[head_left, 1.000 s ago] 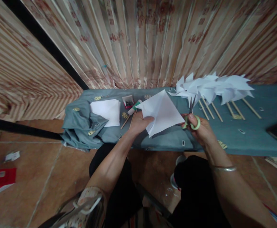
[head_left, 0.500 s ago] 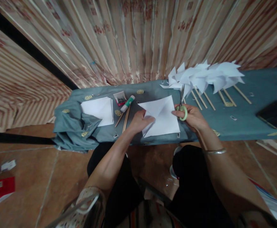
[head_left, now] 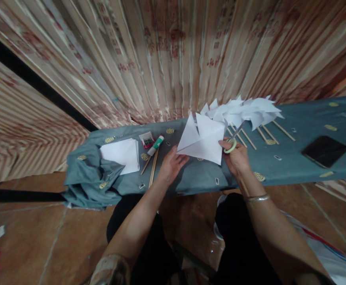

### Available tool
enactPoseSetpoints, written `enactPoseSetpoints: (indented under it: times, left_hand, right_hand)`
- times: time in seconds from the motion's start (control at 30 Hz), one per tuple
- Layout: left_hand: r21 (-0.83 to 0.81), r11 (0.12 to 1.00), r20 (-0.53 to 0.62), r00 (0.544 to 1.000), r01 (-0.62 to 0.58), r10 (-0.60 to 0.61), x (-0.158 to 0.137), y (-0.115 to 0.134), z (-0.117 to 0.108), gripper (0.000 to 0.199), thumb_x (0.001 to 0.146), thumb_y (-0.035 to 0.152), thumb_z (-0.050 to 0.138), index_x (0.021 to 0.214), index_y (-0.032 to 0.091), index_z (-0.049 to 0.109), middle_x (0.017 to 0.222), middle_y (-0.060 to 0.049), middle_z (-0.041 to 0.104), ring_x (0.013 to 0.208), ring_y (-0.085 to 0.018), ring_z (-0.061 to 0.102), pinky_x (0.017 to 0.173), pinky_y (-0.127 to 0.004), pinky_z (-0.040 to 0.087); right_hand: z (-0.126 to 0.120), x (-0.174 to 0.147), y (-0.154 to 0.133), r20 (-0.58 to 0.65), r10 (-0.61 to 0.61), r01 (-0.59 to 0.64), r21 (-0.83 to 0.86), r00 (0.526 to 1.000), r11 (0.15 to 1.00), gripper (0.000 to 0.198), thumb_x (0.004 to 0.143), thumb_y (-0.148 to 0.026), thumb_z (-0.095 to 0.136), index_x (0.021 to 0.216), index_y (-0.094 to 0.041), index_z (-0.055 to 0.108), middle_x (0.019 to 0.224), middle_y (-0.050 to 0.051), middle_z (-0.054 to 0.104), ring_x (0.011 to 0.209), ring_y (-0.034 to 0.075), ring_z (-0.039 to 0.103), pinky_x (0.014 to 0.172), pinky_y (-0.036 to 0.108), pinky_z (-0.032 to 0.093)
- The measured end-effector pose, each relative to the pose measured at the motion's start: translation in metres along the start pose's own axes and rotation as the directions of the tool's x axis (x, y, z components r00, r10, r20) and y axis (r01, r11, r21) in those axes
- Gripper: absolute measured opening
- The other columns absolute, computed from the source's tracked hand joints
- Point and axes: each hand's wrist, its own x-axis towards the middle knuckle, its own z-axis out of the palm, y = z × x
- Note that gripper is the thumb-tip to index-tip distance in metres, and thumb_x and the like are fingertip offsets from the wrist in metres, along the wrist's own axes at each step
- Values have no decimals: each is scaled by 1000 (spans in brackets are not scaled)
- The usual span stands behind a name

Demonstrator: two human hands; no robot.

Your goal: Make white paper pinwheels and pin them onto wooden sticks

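A square sheet of white paper point(head_left: 210, 138) with slits cut in from its corners is held up above the cloth-covered table. My left hand point(head_left: 172, 162) pinches its left corner, fingers underneath. On the other side, my right hand point(head_left: 235, 156) carries scissors point(head_left: 230, 145) with pale green handles, their blades pointing up and away to the right. The thumb of that hand also touches the paper's right edge. Just behind the sheet lies a row of white paper pinwheels point(head_left: 247, 111) on wooden sticks, partly covered by the paper.
To the left, a stack of white paper point(head_left: 121, 154) lies partly under bunched cloth point(head_left: 86, 174). Beside it are a small packet of pins point(head_left: 147, 140), a glue stick point(head_left: 155, 145) and loose wooden sticks point(head_left: 153, 168). A dark phone point(head_left: 324, 151) rests on the right. A striped curtain point(head_left: 167, 59) hangs behind.
The paper has been lifted and turned, so a slit now opens at its top edge. My left hand has shifted to its corner. The scissors have tilted to the right. The view has tipped upward.
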Motion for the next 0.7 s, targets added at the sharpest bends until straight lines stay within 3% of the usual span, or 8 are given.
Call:
enactPoseSetpoints:
  times: [0.17, 0.3, 0.47, 0.57, 0.7]
  left_hand:
    - [53, 993, 65, 992, 103, -106, -7, -18, 13, 32, 57, 32, 89, 72, 17, 65, 81, -2, 70, 85, -18, 68, 89, -38, 54]
    - [83, 997, -50, 999, -6, 11, -2, -23, 17, 39, 54, 23, 87, 87, 19, 69, 95, -2, 73, 91, -20, 69, 82, -34, 54]
    - [121, 970, -133, 965, -209, 224, 13, -21, 5, 51, 49, 18, 86, 96, 18, 66, 102, -6, 75, 96, -23, 70, 90, -38, 55]
    - [197, 933, -188, 922, -301, 337, 22, -11, -8, 56, 51, 19, 87, 102, 18, 64, 105, -7, 75, 96, -23, 70, 92, -38, 55]
    - [220, 929, -226, 911, -297, 345, 26, 9, -18, 52, 56, 22, 84, 104, 21, 64, 105, -4, 75, 96, -20, 70, 89, -35, 56]
  right_hand:
    - [11, -6, 8, -2, -2, 2, -10, 1000, 1000, 36, 48, -33, 90, 74, -22, 67, 66, -5, 64, 61, 12, 57, 64, 29, 49]
    - [23, -16, 16, 73, 3, 5, -107, 997, 994, 37, 53, -40, 88, 78, -23, 67, 62, -7, 59, 57, 11, 52, 60, 28, 45]
    - [33, -26, 13, 181, 72, -39, -182, 981, 983, 46, 50, -52, 89, 79, -24, 67, 60, -5, 59, 55, 12, 50, 56, 28, 43]
    - [31, -33, 9, 299, 154, -83, -238, 942, 968, 52, 56, -68, 81, 79, -22, 68, 62, -1, 64, 58, 14, 53, 58, 29, 44]
    - [24, -43, 4, 478, 289, -113, -363, 829, 925, 60, 65, -74, 73, 90, -20, 72, 72, 4, 72, 64, 16, 59, 64, 30, 47]
